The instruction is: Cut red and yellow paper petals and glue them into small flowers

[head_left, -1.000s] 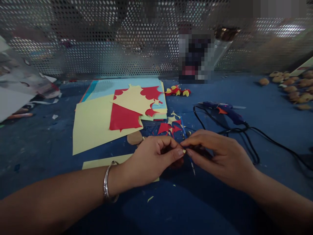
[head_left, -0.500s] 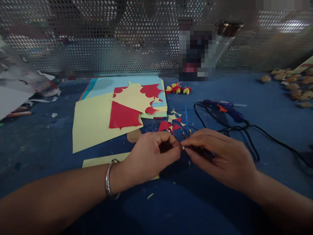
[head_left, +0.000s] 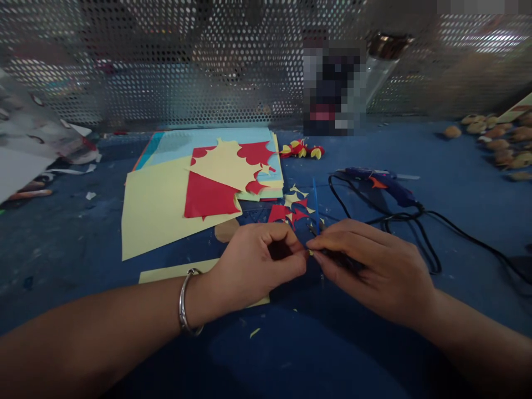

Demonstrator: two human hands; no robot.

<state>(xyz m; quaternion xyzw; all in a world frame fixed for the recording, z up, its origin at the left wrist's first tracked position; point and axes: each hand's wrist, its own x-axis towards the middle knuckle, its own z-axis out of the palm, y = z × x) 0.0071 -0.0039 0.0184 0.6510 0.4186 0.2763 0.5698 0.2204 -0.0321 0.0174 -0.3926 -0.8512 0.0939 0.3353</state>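
Observation:
My left hand and my right hand meet fingertip to fingertip at the middle of the blue table. Between their pinched fingers shows a tiny yellow paper piece, mostly hidden. Both hands are closed on it. Just beyond the fingertips lie red and yellow paper scraps and a thin blue stick. Beside my left hand is a round brown piece. Under my left wrist lies a yellow paper strip.
Behind my left hand are a large yellow sheet, cut red paper and a stack of coloured paper. A red and yellow paper ornament lies farther back. A blue glue gun with a black cord is at right. Perforated metal stands behind.
Both hands keep almost the same pinched pose, with only a very slight shift of the fingers. The view has moved a little; the things on the table stay in place.

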